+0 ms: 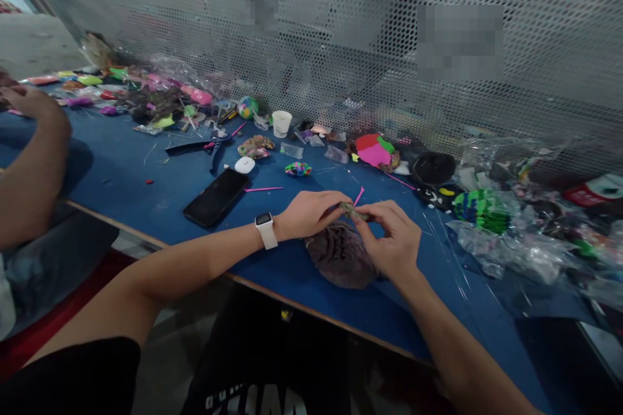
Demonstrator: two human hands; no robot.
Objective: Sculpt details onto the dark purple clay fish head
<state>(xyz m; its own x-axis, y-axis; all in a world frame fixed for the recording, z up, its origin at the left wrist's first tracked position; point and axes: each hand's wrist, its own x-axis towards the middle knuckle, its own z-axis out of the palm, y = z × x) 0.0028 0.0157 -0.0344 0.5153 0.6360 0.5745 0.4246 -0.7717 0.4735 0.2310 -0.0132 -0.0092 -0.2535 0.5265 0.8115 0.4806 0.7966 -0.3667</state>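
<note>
Between the fingertips of both hands is a small greyish-green piece of modelling clay (351, 209). My left hand (311, 213), with a white watch on its wrist, pinches the piece's left end. On the other side, my right hand (392, 237) grips it between thumb and fingers. Just below the hands, a larger grey-brown lump of clay (341, 256) with wavy folds on its surface rests on the blue table (292, 275). A pink plastic tool (359, 196) lies right behind the fingers.
A black phone (217, 198), a white earbud case (244, 165) and a multicoloured clay piece (298, 169) lie to the left. Plastic bags (516, 246) and clay shapes crowd the right. A white cup (281, 123) stands by the perforated metal screen (341, 26). Another person's arm (36, 155) is far left.
</note>
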